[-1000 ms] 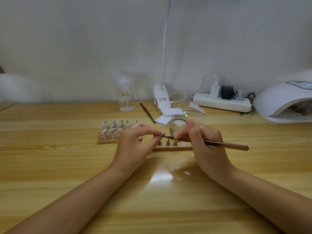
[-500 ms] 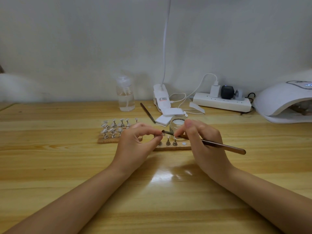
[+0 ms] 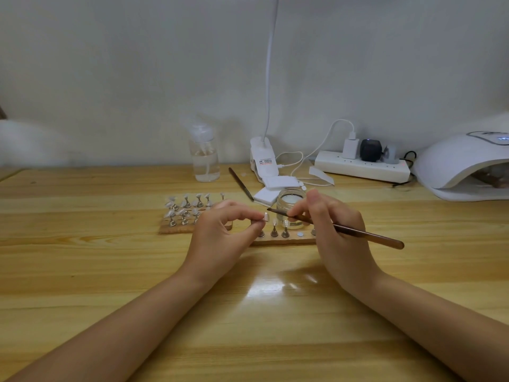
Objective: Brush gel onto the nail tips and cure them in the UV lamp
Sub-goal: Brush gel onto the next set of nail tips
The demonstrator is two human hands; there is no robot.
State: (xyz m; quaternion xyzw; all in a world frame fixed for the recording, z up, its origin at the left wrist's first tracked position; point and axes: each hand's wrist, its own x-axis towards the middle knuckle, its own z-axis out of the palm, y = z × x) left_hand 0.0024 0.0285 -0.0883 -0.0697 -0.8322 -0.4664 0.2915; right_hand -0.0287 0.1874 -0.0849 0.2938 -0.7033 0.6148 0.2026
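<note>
Left hand (image 3: 223, 232) pinching one small nail tip (image 3: 266, 216) on its stand, held up just left of the brush tip. Right hand (image 3: 327, 224) gripping the gel brush (image 3: 338, 228) like a pencil. Best done slowly: soft strokes, thin coat, no gel on fingers. One gel jar (image 3: 291, 205) behind. Two cork boards: near board (image 3: 278, 239) with about three tips, far board (image 3: 176, 228) too crowded to count. One UV lamp (image 3: 462, 166) far right, one spare brush (image 3: 241, 184)

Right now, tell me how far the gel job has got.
Done: cannot tell which tips are coated.

In hand: the left hand pinches one nail tip; the right hand holds the brush, bristles just off that tip.

Left: tips on the left holder and near holder, then curing in the UV lamp.
</note>
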